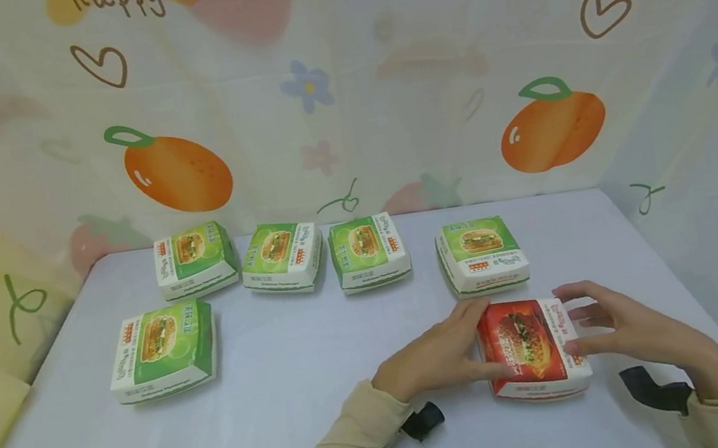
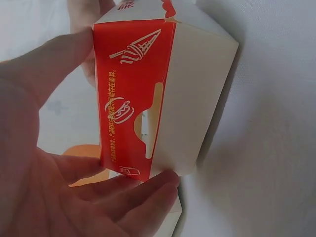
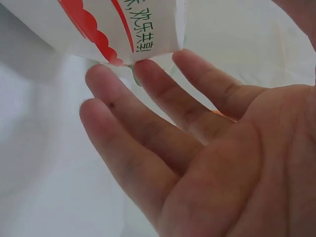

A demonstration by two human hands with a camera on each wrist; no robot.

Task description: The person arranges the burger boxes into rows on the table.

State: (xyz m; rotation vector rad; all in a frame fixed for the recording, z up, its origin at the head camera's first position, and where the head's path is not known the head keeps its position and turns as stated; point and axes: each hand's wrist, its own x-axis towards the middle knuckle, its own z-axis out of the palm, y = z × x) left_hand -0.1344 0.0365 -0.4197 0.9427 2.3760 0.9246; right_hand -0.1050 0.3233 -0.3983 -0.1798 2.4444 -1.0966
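Note:
A red and white burger box (image 1: 530, 345) lies at the right front of the table, picture side up. My left hand (image 1: 430, 353) grips its left side, thumb at the near corner and fingers at the far one. In the left wrist view, the hand (image 2: 44, 173) spans the slotted red side panel (image 2: 131, 98). At the opposite side, my right hand (image 1: 632, 326) holds the box between thumb and fingers. The right wrist view shows spread fingers (image 3: 143, 118) with some tips against the edge of the white box side (image 3: 106, 24).
Just behind the red box sits a green burger box (image 1: 484, 256). Further left are several more, including a green box (image 1: 370, 252) at the back and another green box (image 1: 162, 352) at the left. A patterned cloth (image 1: 370, 114) hangs behind the white table (image 1: 313, 385).

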